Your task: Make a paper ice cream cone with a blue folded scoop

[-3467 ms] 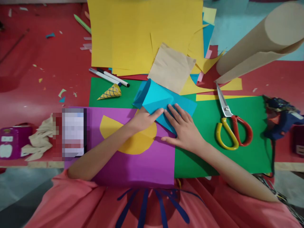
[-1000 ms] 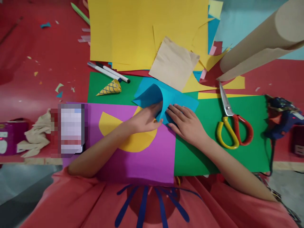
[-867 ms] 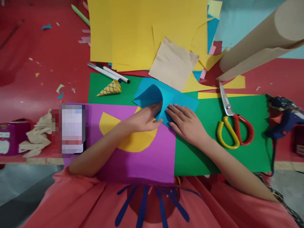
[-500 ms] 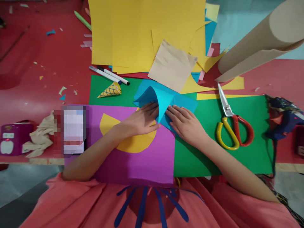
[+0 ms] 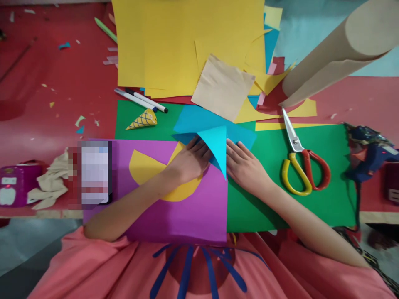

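Note:
A sheet of bright blue paper lies in front of me, with one corner folded over toward me into a raised, curling flap. My left hand reaches in under the flap from the left; its fingers are stretched out and their tips partly hidden by the paper. On the other side, my right hand rests flat along the flap's right edge, fingers extended. Beneath my left wrist is a cut yellow paper piece on a purple sheet.
Scissors with yellow and red handles lie right on a green sheet. A small yellow cone, two marker pens, a beige cloth square, yellow sheets, a large paper roll, a phone and a glue gun surround the work.
The blue flap has come down from a standing curl into a lower triangle, its point now nearer me. Both hands stay beside it, the left farther under the flap.

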Demonstrator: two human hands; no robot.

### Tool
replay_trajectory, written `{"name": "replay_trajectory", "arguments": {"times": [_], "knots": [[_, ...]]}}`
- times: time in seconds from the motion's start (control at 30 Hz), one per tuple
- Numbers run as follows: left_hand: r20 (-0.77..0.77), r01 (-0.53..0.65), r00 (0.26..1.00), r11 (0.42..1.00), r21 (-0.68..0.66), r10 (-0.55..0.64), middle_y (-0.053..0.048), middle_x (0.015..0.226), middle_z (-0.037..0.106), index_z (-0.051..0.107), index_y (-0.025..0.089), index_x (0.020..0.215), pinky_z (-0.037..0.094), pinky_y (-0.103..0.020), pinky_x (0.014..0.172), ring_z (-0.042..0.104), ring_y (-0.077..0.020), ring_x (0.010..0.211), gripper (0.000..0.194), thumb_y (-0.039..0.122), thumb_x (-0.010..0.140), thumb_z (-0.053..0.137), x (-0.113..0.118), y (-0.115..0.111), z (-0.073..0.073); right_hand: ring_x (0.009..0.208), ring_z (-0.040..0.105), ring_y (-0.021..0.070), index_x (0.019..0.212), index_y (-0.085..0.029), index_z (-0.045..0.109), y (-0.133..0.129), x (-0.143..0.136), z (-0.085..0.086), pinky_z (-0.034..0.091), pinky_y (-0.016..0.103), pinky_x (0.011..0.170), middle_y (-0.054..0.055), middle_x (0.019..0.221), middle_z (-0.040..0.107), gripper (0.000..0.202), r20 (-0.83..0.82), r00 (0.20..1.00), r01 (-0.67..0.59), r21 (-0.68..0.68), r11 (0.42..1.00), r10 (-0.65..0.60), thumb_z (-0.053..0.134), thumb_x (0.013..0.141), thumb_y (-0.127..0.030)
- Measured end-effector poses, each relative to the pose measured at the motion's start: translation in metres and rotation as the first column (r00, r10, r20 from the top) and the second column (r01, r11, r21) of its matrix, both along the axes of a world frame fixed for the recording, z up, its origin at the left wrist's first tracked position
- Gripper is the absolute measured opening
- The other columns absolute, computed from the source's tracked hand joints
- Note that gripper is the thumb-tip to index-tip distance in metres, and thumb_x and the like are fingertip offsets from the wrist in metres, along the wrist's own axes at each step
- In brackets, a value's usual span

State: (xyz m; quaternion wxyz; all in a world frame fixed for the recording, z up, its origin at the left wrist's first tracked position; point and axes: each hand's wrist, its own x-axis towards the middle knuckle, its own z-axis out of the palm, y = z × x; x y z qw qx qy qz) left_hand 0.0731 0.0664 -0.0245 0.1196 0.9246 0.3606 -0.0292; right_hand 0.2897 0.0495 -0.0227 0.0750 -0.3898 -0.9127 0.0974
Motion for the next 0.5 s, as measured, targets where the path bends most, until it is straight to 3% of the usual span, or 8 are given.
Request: {"name": "replay_trajectory", "arguments": {"times": [0.13,0.3,0.4,0.5], "knots": [[-0.030,0.022,0.999,0.999,0.023,-0.022,-0.016,0.126,0.065,0.064,0.013,0.121,0.035,-0.055,0.109,0.052,-0.0352,0.127,0.034,0.020,0.094,0.044,-0.002,-0.003,-0.007,0.142,0.038,0.0284,0.137,-0.011,0.052,-0.011,0.005,0.002,0.035,0.051,0.115,0.015,0.150,0.044,0.046,0.021,1.000,0.017,-0.008,1.000,-0.017,0.038,0.100,-0.036],[-0.027,0.015,1.000,1.000,-0.019,-0.015,-0.015,0.136,0.059,0.061,0.016,0.128,0.029,-0.058,0.112,0.051,-0.0370,0.129,0.041,0.033,0.097,0.041,0.000,-0.004,-0.012,0.143,0.037,0.0286,0.142,-0.011,0.046,-0.024,0.018,0.009,0.035,0.053,0.114,0.015,0.150,0.044,0.050,-0.022,1.000,0.014,-0.096,0.995,-0.017,0.038,0.100,-0.037],[0.005,-0.040,0.999,0.998,-0.045,0.041,-0.015,0.136,0.059,0.060,0.017,0.129,0.032,-0.055,0.111,0.052,-0.0363,0.128,0.045,0.040,0.095,0.045,0.004,-0.003,-0.005,0.136,0.047,0.0268,0.130,-0.015,0.057,-0.018,0.024,0.018,0.040,0.050,0.110,0.012,0.141,0.056,0.038,-0.129,0.991,0.020,-0.170,0.985,-0.043,0.040,0.100,-0.029],[0.001,-0.069,0.998,0.995,-0.072,0.069,-0.014,0.134,0.060,0.063,0.019,0.126,0.033,-0.056,0.110,0.052,-0.0372,0.127,0.043,0.042,0.091,0.050,0.008,-0.002,0.004,0.121,0.060,0.0251,0.121,-0.018,0.063,-0.005,0.022,0.025,0.048,0.047,0.102,0.011,0.127,0.066,0.032,-0.239,0.959,0.103,-0.216,0.971,-0.154,0.042,0.099,-0.026]]}}
